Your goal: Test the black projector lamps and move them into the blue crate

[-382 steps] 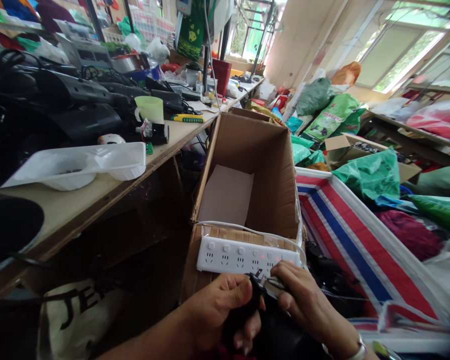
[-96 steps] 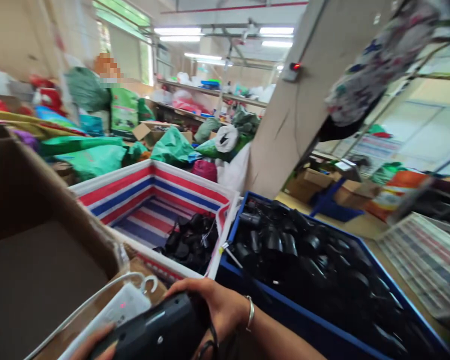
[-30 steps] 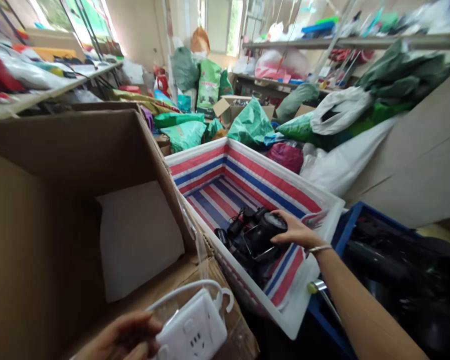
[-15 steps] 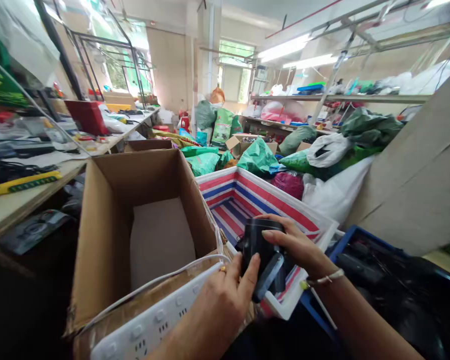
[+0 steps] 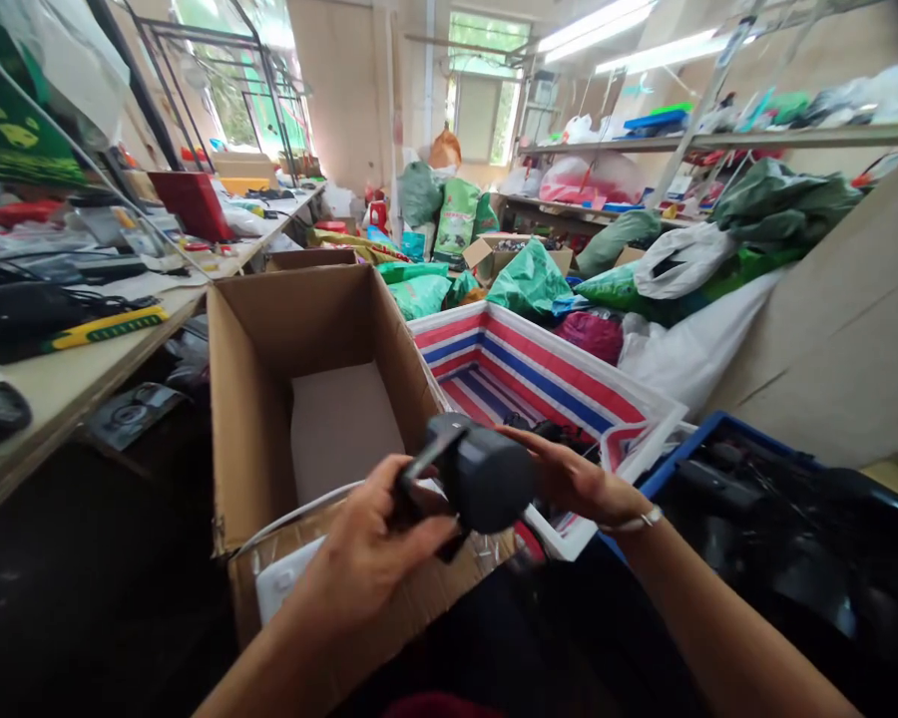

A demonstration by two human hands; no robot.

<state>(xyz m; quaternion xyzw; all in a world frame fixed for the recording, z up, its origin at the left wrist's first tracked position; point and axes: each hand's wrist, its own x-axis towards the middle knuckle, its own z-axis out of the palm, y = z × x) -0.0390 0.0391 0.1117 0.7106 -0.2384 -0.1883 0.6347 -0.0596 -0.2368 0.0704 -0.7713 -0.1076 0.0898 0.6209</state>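
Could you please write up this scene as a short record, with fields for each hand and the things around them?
Left hand: grips a black cylindrical device.
Right hand: open, fingers reaching to the device's right side.
Below the hands: open cardboard box, white power strip at its near edge.
Right: striped bin; blue crate of black items.
Rest: workbench, wall shelf, green bag.

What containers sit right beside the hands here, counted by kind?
Cardboard box: 1
Striped bin: 1
Blue crate: 1
Total: 3
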